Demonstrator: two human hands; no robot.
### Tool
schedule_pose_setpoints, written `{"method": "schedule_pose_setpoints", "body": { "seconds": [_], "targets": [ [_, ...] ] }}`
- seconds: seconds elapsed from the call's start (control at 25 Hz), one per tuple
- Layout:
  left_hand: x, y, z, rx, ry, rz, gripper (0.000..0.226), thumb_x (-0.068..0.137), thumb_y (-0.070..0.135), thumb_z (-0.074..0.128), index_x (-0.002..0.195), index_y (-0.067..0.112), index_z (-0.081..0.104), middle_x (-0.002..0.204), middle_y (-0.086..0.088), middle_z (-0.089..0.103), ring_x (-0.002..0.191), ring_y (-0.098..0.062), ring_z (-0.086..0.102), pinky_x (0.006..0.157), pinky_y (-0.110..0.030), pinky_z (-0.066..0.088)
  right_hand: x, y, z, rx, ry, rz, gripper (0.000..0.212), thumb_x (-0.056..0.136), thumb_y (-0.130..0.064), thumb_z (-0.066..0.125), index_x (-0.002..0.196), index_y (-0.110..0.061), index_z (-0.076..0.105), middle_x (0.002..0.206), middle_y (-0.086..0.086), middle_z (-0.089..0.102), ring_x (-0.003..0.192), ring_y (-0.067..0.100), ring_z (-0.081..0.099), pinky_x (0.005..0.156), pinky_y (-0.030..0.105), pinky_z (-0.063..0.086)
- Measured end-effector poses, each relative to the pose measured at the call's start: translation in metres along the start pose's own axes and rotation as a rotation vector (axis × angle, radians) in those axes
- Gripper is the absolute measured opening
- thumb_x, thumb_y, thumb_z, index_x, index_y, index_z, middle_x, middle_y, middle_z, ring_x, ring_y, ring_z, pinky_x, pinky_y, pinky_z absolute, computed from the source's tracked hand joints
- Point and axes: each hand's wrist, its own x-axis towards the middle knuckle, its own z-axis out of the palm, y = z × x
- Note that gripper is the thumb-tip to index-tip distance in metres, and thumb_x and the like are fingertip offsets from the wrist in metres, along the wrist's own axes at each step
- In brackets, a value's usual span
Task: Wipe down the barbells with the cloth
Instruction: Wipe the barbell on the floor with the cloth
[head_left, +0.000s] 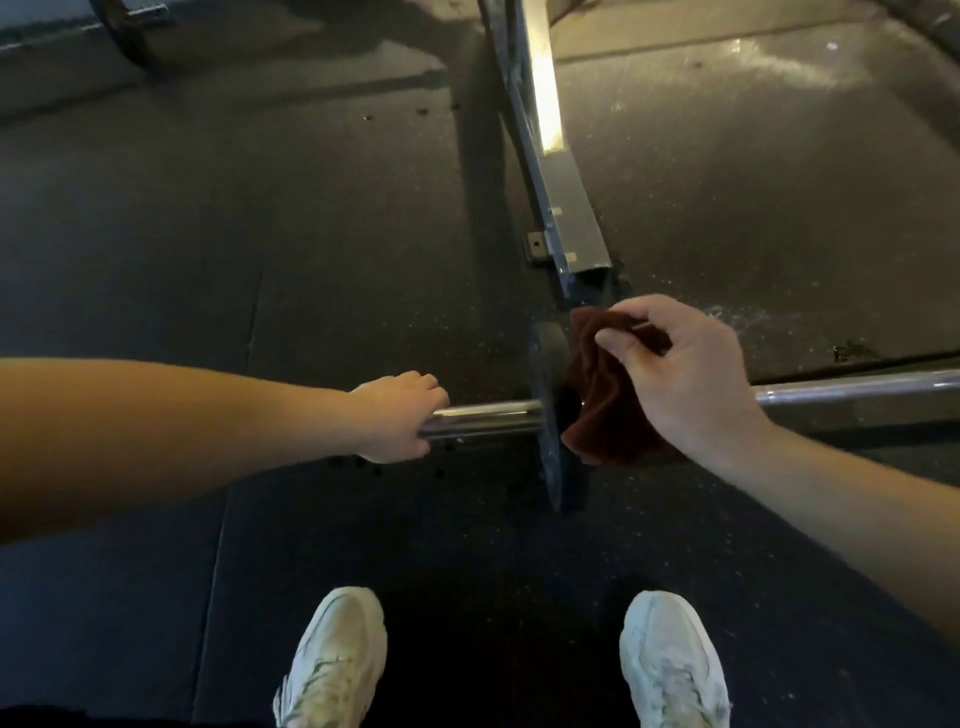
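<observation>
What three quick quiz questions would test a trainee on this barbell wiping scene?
1. True or false: the left hand holds the cloth.
2. The right hand: A) lies open, B) pinches the cloth, C) grips the plate.
3. Fill in: the left hand grips the ____.
Key: 1 false; 2 B; 3 barbell.

The left hand (400, 415) grips the end of the barbell (483, 415), which lies across the dark rubber floor (260, 234). The right hand (680, 374) pinches a crumpled brown cloth (602, 405) just beside the black plate (548, 410). Two white sneakers (670, 665) stand below.
</observation>
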Motion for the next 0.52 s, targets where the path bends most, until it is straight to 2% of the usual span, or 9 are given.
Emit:
{"method": "schedule_pose_setpoints", "body": {
  "seconds": [0.12,0.24,0.28,0.32,0.4,0.44,0.52],
  "targets": [
    [-0.037,-0.025,0.017,0.006,0.053,-0.015,0.049,0.093,0.038,0.067,0.139,0.028,0.052,0.131,0.006,0.051,0.116,-0.011,0.049,0.102,-0.034,0.049,0.006,-0.044,0.016,-0.032,-0.174,-0.070,0.007,0.098,-0.023,0.067,0.105,-0.026,0.068,0.094,-0.019,0.066,0.092,-0.005,0.061,0.079,0.006,0.043],
    [-0.045,-0.044,0.043,0.018,0.165,-0.040,0.052,0.092,0.039,0.068,0.140,0.028,0.051,0.137,0.006,0.049,0.123,-0.013,0.047,0.107,-0.036,0.046,-0.005,-0.057,0.067,-0.091,-0.160,0.021,0.007,0.096,-0.026,0.070,0.098,-0.026,0.063,0.093,-0.012,0.063,0.090,0.001,0.058,0.078,0.015,0.044],
    [-0.043,-0.049,0.053,0.013,0.208,-0.045,0.052,0.093,0.039,0.067,0.140,0.028,0.051,0.138,0.006,0.048,0.126,-0.014,0.046,0.109,-0.037,0.044,-0.014,-0.055,0.090,-0.062,-0.122,0.130,0.009,0.095,-0.027,0.071,0.097,-0.026,0.062,0.094,-0.010,0.063,0.090,0.002,0.058,0.079,0.018,0.045],
    [-0.040,-0.053,0.062,-0.015,0.245,-0.048,0.051,0.093,0.039,0.067,0.140,0.028,0.051,0.139,0.006,0.048,0.128,-0.015,0.044,0.110,-0.037,0.042,-0.026,-0.051,0.113,0.035,-0.086,0.316,0.011,0.094,-0.027,0.072,0.097,-0.027,0.061,0.096,-0.008,0.063,0.092,0.005,0.060,0.083,0.022,0.048],
    [-0.034,-0.057,0.074,-0.110,0.312,-0.057,0.048,0.092,0.037,0.067,0.137,0.030,0.051,0.137,0.006,0.050,0.127,-0.015,0.044,0.110,-0.038,0.042,-0.056,-0.042,0.152,0.364,-0.040,0.753,0.022,0.091,-0.022,0.076,0.105,-0.028,0.061,0.104,-0.005,0.066,0.100,0.013,0.064,0.093,0.036,0.055],
    [-0.032,-0.059,0.079,-0.151,0.344,-0.061,0.046,0.092,0.036,0.068,0.135,0.030,0.052,0.136,0.007,0.050,0.126,-0.015,0.044,0.110,-0.038,0.042,-0.068,-0.035,0.169,0.435,-0.017,0.874,0.031,0.088,-0.018,0.079,0.111,-0.029,0.062,0.108,-0.005,0.066,0.104,0.015,0.064,0.098,0.041,0.055],
    [-0.027,-0.061,0.088,-0.206,0.414,-0.065,0.040,0.093,0.034,0.067,0.131,0.031,0.053,0.132,0.008,0.052,0.124,-0.014,0.044,0.109,-0.037,0.042,-0.079,-0.027,0.188,0.351,0.050,0.893,0.046,0.085,-0.016,0.081,0.124,-0.030,0.059,0.117,-0.008,0.062,0.111,0.014,0.060,0.104,0.042,0.052]
  ]
}}
